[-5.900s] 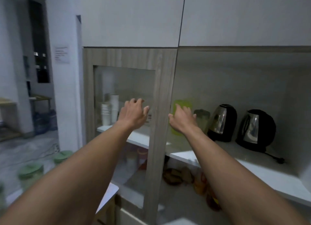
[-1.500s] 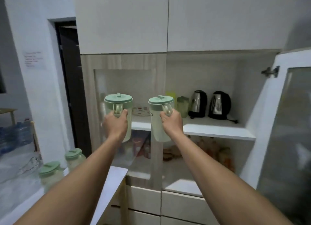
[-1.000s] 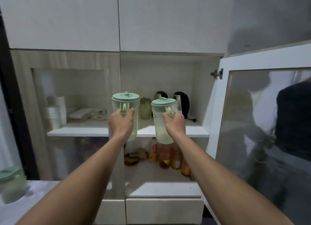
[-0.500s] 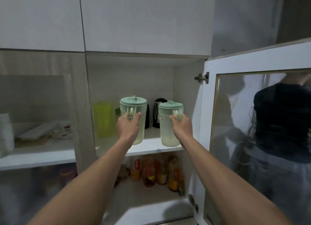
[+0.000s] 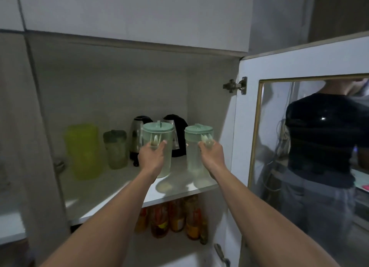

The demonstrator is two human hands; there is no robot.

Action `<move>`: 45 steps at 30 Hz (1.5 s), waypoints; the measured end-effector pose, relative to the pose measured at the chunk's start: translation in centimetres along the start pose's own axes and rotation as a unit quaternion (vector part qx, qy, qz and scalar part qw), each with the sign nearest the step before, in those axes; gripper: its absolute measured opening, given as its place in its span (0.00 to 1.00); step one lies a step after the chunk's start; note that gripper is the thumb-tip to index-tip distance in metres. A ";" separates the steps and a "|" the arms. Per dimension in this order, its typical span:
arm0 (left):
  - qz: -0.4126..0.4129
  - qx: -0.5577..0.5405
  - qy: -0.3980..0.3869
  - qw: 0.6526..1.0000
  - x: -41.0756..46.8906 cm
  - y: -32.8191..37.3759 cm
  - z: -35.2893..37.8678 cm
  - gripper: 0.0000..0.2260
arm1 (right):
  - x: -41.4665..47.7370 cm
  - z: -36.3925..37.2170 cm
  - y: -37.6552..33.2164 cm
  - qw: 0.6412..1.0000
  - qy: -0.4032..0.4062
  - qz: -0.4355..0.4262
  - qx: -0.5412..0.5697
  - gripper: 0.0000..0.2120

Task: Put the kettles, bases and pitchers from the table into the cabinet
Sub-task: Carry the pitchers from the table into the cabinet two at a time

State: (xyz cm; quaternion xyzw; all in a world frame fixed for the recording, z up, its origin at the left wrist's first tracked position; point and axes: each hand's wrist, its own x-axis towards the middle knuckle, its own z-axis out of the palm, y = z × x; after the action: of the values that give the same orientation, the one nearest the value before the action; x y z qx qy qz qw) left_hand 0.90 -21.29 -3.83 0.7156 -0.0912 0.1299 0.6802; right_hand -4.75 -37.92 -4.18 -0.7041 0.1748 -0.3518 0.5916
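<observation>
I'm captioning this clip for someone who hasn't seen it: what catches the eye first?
Two clear pitchers with mint-green lids, one in the left hand and one in the right hand, held by their handles over the open cabinet's white shelf. Behind them stand two kettles; at right, the glass door shows a person in a dark shirt.

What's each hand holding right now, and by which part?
The left hand holds a clear plastic pitcher with a pale green lid by its handle; the right hand holds a matching second pitcher by its handle.
</observation>
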 end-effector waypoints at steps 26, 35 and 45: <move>-0.089 0.102 -0.028 0.990 17.2 -12.6 12.8 0.29 | 15.3 6.6 10.7 0.999 -0.026 0.032 -0.019 0.08; -0.109 0.135 -0.020 0.985 18.4 -13.1 13.1 0.25 | 15.3 7.2 10.7 0.998 -0.036 0.021 -0.043 0.11; -0.087 0.235 -0.023 0.968 15.9 -11.5 10.3 0.36 | 14.0 6.0 8.9 0.978 -0.049 0.057 -0.197 0.23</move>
State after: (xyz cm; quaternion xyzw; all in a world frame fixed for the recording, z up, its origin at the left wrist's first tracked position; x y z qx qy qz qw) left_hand 20.21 -30.18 -10.22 0.8635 -0.0111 0.0713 0.4991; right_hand 10.71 -45.05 -8.96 -0.8119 0.2513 -0.2417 0.4683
